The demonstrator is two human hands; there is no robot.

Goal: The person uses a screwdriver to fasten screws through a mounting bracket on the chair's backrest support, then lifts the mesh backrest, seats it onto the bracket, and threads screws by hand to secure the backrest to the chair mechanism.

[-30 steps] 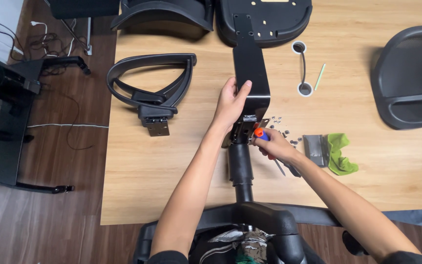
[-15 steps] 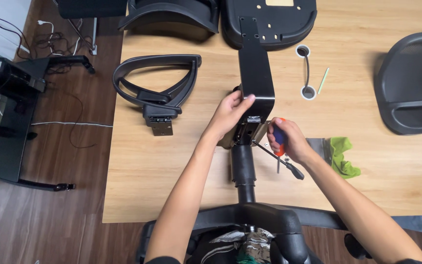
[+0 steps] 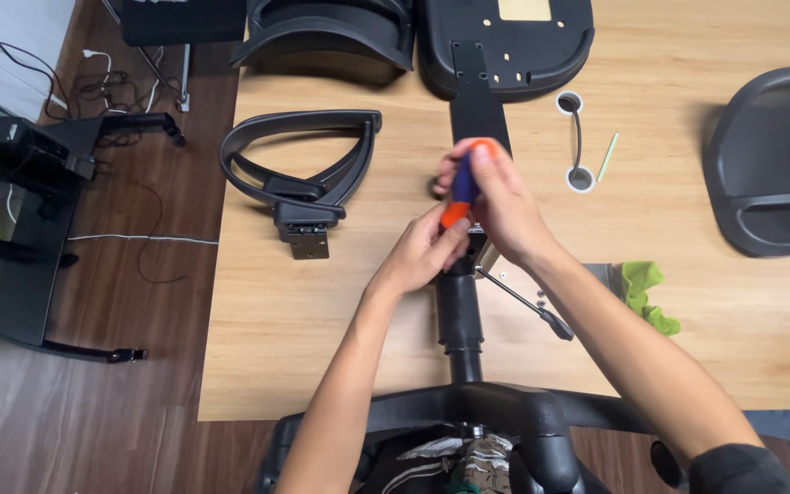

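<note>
Both hands grip upright screwdriver over chair mechanism.

A light wooden table is seen over a dark brown plank floor. A black curved plastic armrest with a metal bracket is laid flat on the table's left part. A second black curved chair part is placed at the far edge. A black mesh chair panel is located at the right edge. A white-rimmed cable hole and a pale green thin stick just beside it are noted. A crumpled green cloth is seen right of centre. A black metal stand with loose cables is on the floor, left.
</note>
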